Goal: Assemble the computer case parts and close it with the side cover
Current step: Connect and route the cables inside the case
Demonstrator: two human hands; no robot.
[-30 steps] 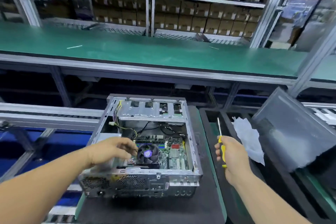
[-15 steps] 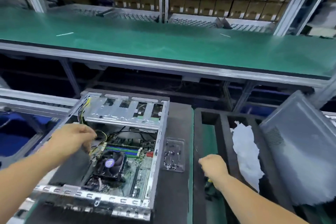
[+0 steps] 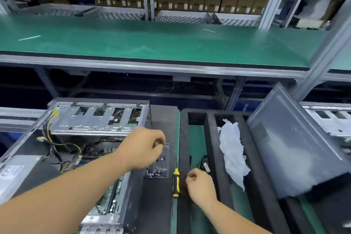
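Left hand (image 3: 144, 150) curls its fingers over the screw tray (image 3: 159, 163); right hand (image 3: 199, 182), loosely curled and empty, lies just right of the screwdriver (image 3: 176, 182).

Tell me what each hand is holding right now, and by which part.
The right hand holds nothing; the yellow screwdriver lies loose beside it. The left hand reaches over the clear screw tray, fingertips pinched; whether it holds a screw cannot be told.
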